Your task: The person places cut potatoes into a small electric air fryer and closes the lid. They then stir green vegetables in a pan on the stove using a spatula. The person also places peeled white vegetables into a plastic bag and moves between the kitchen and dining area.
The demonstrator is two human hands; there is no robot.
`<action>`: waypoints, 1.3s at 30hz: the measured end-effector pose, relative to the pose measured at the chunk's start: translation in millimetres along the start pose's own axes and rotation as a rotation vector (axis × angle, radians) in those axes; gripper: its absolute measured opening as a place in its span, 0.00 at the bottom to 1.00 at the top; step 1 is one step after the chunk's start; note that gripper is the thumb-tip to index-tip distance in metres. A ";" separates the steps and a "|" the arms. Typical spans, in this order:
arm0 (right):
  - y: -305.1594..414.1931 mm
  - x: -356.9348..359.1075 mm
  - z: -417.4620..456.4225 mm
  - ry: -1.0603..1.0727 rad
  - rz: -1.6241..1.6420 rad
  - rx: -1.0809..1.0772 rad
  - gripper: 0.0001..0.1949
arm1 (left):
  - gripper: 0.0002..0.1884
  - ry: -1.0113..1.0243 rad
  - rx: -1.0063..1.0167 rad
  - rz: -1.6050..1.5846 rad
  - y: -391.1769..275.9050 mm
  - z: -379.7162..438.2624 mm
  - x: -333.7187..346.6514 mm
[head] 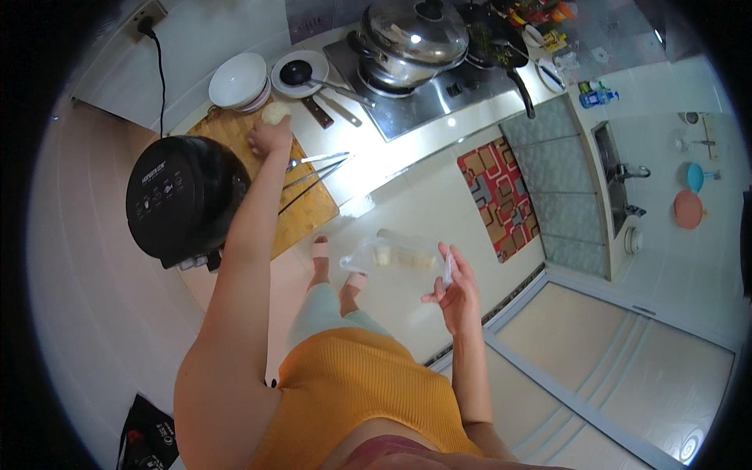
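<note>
My left hand [269, 140] reaches over the wooden cutting board [302, 220], its fingers around a pale round food item [275, 113] that looks like a bun. That item is at the board's far end, close to a stack of white bowls [238, 81]. Low in front of my body, my right hand [460, 292] pinches the edge of a clear plastic bag [361, 252]. Several pale pieces [405, 257] show through the bag, which hangs sideways above the floor. Thin metal utensils [314, 176] lie across the board's edge, partly over the counter.
A black countertop appliance [176, 197] stands left of the board. Beyond are a plate [320, 64] with a ladle [295, 73], a knife [317, 111], a lidded steel pot [411, 44] on the gas stove [382, 114], and a frying pan [520, 88]. A patterned mat [499, 200] covers floor to the right.
</note>
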State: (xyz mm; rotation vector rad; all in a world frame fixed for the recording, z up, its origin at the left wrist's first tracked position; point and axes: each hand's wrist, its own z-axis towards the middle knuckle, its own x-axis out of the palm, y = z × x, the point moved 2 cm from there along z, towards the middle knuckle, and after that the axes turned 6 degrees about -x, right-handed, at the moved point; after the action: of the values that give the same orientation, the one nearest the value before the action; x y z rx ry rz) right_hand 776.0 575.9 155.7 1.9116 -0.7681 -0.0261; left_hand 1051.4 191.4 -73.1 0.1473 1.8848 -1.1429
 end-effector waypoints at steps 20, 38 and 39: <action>-8.2 -0.9 -1.4 0.237 -0.009 0.032 0.34 | 0.32 0.885 -0.892 -0.854 211.1 -156.0 -124.1; -14.7 11.2 -0.4 0.244 0.007 0.082 0.34 | 0.38 0.718 -0.884 -0.815 240.0 -137.0 -111.8; -13.8 12.3 1.3 0.242 0.009 0.078 0.34 | 0.39 0.706 -0.900 -0.835 238.0 -138.0 -110.0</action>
State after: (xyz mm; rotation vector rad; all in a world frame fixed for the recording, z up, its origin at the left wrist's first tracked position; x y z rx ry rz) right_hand 792.3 572.1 147.6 1.9411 -0.6212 0.2406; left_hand 1149.7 466.3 -123.3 -0.9228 3.0630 -0.6170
